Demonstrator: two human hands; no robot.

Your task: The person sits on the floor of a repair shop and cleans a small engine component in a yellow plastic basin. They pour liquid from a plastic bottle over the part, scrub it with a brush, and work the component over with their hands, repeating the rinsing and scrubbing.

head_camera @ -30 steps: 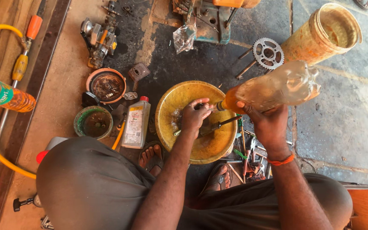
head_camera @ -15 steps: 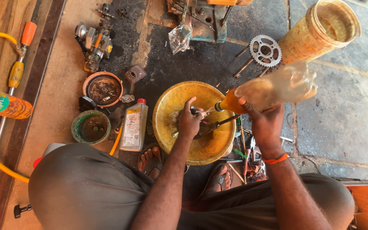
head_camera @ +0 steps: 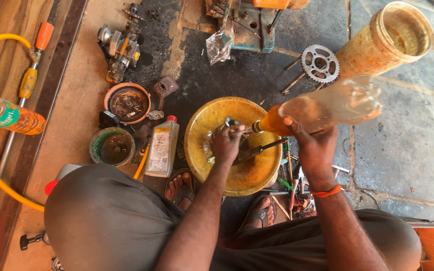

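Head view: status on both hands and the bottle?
Right hand holds the plastic bottle tipped, neck over the yellow bowl. Left hand grips a small metal part in the bowl. Brush lies across it.

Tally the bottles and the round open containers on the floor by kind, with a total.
Plastic bottles: 3 (tilted bottle in right hand, lying bottle, white bottle)
Bowls and tubs: 3 (yellow basin under left hand, green bowl, rusty dish)
Baskets: 1 (woven basket)
Total: 7
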